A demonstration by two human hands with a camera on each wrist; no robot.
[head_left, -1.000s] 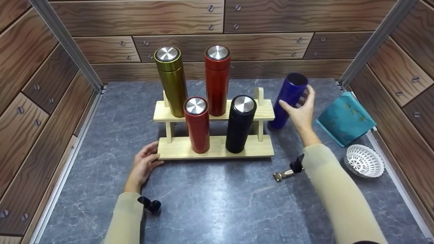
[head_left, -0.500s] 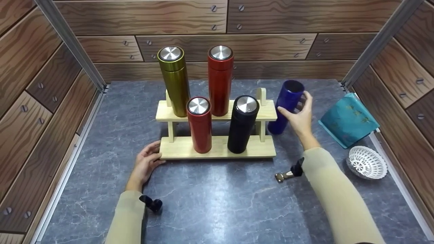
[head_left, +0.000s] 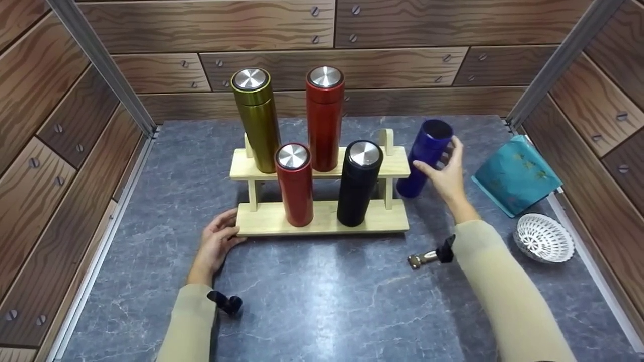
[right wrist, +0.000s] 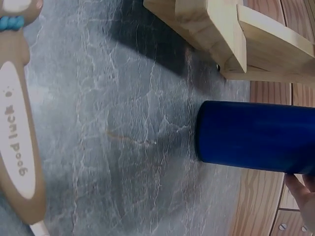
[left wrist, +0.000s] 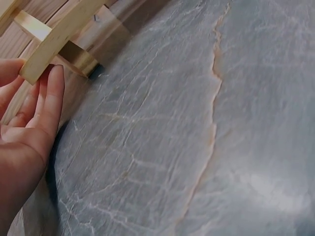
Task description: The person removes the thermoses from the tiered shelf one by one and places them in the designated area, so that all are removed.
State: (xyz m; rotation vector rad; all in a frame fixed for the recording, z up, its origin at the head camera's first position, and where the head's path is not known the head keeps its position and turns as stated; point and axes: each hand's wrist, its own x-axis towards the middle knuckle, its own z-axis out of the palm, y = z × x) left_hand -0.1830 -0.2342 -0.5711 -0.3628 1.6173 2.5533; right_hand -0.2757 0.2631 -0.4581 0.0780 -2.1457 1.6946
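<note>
A two-tier wooden rack [head_left: 322,218] stands mid-table. On its upper shelf are an olive-gold thermos bottle [head_left: 259,128] and a red one [head_left: 325,125]. A second red bottle [head_left: 295,193] and a black bottle [head_left: 357,193] occupy the lower shelf. My left hand [head_left: 216,241] pinches the left end of the lower shelf, thumb on top and fingers beneath [left wrist: 54,98]. Right of the rack, my right hand [head_left: 448,173] grips a blue bottle [head_left: 422,158] near its upper half. That bottle is nearly upright with a dark top; its base is close to the tabletop [right wrist: 147,147].
A teal pouch [head_left: 518,176] and a white openwork basket [head_left: 543,239] sit at the right edge. A brown bear-shaped handle [right wrist: 19,137] lettered "good luck" lies below my right wrist, partly covered in the head view. Wood-patterned walls [head_left: 266,70] enclose the back and sides.
Over the first half second, my right hand brought the blue bottle slightly down and nearer to me; since then it has hardly moved. My left hand keeps its hold on the shelf end.
</note>
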